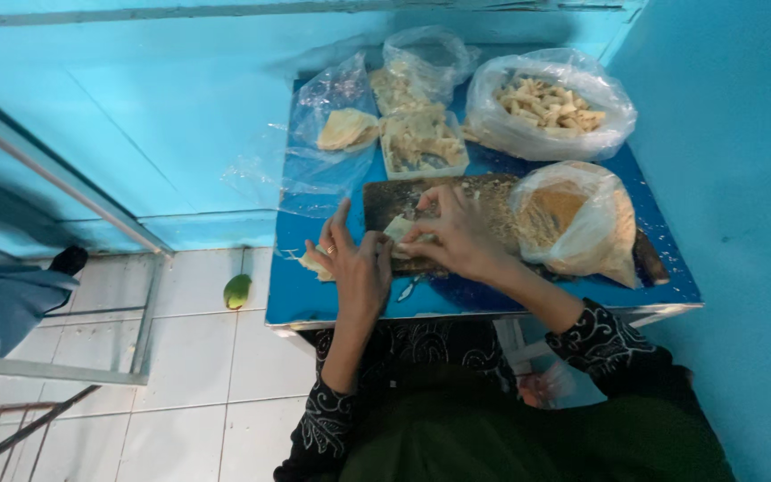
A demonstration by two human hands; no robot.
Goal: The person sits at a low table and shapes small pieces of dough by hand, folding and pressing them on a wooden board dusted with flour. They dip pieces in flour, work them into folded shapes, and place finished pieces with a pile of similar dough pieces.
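My left hand (357,263) and my right hand (459,234) meet over the near part of a dark, crumb-covered tray (493,198) on a small blue table (332,299). Together they pinch and fold a pale piece of dough wrapper (401,230) between the fingertips. A second pale piece (316,264) lies on the table just left of my left hand. My sleeves are black with a white pattern.
Clear plastic bags hold food at the back: pale sticks (548,103), a folded sheet (346,129), a tub of pieces (422,143). A bag of breadcrumbs (577,219) rests on the tray's right. A green fruit (237,290) lies on the white tiled floor left of the table.
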